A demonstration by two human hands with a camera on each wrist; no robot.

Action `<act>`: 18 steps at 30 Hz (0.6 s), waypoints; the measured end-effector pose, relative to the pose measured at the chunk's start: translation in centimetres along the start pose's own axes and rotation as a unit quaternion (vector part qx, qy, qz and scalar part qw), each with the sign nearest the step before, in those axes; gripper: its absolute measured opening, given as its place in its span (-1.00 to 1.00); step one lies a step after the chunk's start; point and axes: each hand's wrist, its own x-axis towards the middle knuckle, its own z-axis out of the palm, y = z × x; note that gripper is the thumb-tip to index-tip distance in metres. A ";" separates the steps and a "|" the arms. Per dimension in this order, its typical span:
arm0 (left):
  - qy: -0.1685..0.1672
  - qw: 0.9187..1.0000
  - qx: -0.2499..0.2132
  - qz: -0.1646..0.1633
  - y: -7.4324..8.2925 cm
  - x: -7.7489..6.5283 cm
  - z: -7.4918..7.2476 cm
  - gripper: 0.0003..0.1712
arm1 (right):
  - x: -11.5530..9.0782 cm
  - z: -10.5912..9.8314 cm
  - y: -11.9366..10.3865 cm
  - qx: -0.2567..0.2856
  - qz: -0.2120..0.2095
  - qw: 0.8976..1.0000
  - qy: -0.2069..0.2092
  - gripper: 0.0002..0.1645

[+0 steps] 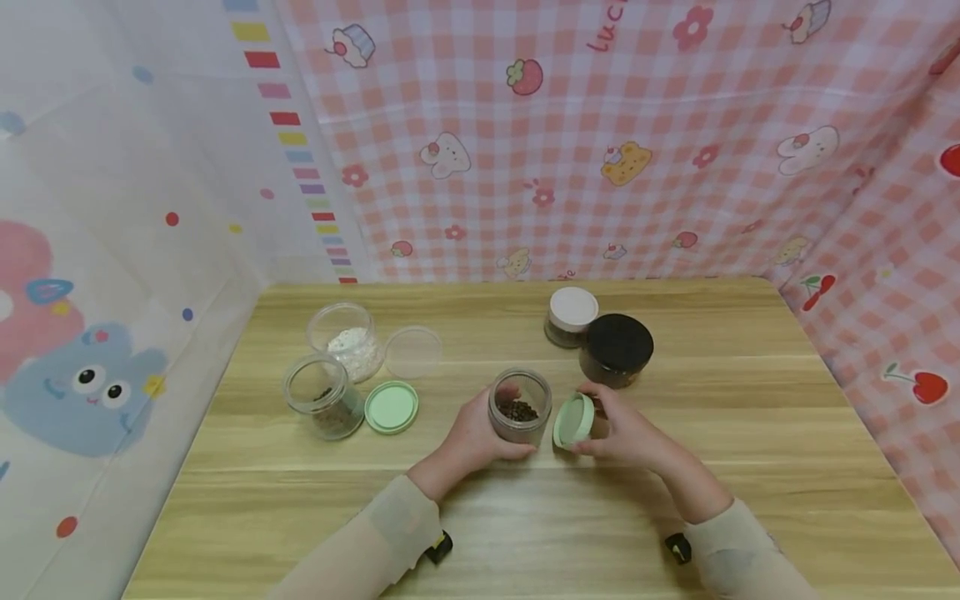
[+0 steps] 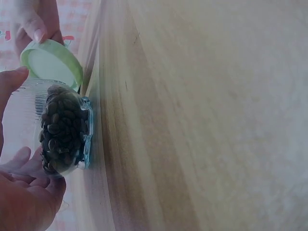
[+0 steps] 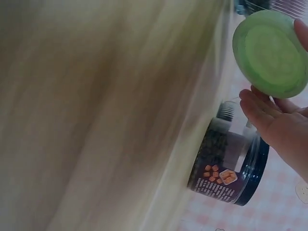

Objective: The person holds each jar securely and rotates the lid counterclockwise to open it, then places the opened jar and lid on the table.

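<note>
My left hand [image 1: 476, 433] grips a clear jar [image 1: 520, 427] with thumb and fingers around its side. Dark brown beans [image 2: 65, 132] fill its lower part, and its mouth is uncovered. Just right of it, my right hand [image 1: 626, 429] pinches a light green lid [image 1: 573, 421] by the rim, tilted on its edge with the inside facing the jar. In the right wrist view the lid's outer face [image 3: 272, 55] shows. Lid and jar look apart in the head view.
Behind the right hand stand a black-lidded jar [image 1: 617, 352] and a white-lidded jar [image 1: 572, 315]. To the left are an uncovered jar [image 1: 326, 404] with dark contents, a clear tub [image 1: 352, 350] of white pieces, a green lid [image 1: 392, 407] and a clear lid [image 1: 413, 352].
</note>
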 end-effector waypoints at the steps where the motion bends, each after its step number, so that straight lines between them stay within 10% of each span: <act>1: 0.000 1.000 -0.001 0.000 0.0 0.0 0.0 -0.07 | 0.0 0.0 0.2 0.001 -0.004 1.000 -0.003 -0.01; 18: -0.004 1.000 -0.003 -0.008 -0.3 0.1 0.1 -0.07 | 0.5 1.2 0.7 -0.208 -0.004 0.978 0.007 0.03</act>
